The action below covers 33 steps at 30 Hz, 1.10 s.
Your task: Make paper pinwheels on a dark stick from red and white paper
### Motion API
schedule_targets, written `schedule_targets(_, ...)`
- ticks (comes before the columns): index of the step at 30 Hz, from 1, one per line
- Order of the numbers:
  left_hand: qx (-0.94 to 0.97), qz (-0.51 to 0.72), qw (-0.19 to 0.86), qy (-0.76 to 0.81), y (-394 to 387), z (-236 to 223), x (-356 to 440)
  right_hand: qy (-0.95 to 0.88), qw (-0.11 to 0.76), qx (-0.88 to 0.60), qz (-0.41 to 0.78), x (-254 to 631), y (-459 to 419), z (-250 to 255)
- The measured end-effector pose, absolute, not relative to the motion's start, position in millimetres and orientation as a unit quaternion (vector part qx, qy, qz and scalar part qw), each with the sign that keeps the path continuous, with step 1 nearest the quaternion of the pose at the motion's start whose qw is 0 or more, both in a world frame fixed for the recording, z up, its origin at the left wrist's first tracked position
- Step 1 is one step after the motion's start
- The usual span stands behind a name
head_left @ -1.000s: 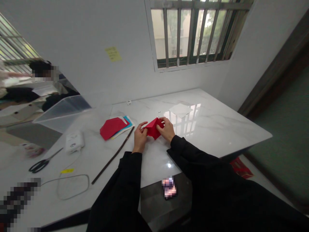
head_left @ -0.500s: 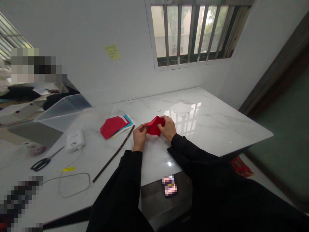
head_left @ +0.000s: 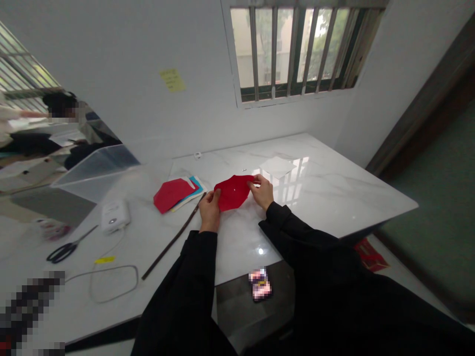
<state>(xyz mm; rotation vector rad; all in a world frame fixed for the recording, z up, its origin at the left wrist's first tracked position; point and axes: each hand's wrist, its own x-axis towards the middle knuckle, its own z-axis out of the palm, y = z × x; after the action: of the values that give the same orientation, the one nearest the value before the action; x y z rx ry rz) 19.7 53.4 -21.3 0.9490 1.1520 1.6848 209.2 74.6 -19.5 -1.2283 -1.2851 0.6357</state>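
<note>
Red paper (head_left: 233,193) pinched at both edges; left hand (head_left: 210,211), right hand (head_left: 262,192).

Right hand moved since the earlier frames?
Yes. The right hand has shifted slightly right and up, closer to the white paper sheet, which has not moved.

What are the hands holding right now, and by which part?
The left hand and right hand hold a sheet of red paper by its opposite left and right edges.
</note>
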Motion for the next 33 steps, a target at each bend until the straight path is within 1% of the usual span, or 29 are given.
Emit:
schedule_targets(5, 0.378, 0.687, 0.416, 0.461, 54.2, -22.8, 18.2, -0.5, 0.614, -0.521, 0.318, 210.1, 76.3, -18.3)
schedule_targets(11, 0.374, 0.69, 0.362, 0.504, 54.1, -22.2, 14.0, -0.524, 0.607, -0.487, 0.348, 205.3, 73.6, -23.2)
schedule_targets(14, 0.369, 0.693, 0.332, 0.523, 54.3, -21.8, 12.9, -0.533, 0.618, -0.445, 0.368, 203.8, 72.5, -22.2)
schedule_targets(17, 0.369, 0.7, 0.311, 0.526, 54.5, -21.9, 13.7, -0.564, 0.629, -0.402, 0.353, 204.7, 69.4, -17.6)
schedule_targets(21, 0.362, 0.704, 0.29, 0.538, 55.6, -22.9, 14.2, -0.646, 0.585, -0.379, 0.31, 207.3, 65.0, -13.4)
schedule_targets(23, 0.355, 0.702, 0.299, 0.54, 56.4, -23.1, 13.4, -0.673, 0.558, -0.37, 0.315, 207.2, 65.5, -15.4)
schedule_targets(27, 0.331, 0.71, 0.333, 0.524, 56.9, -22.0, 11.9, -0.664, 0.514, -0.374, 0.393, 205.8, 72.5, -24.4)
schedule_targets(33, 0.305, 0.729, 0.364, 0.493, 55.1, -20.1, 12.6, -0.543, 0.546, -0.342, 0.539, 207.8, 78.4, -25.7)
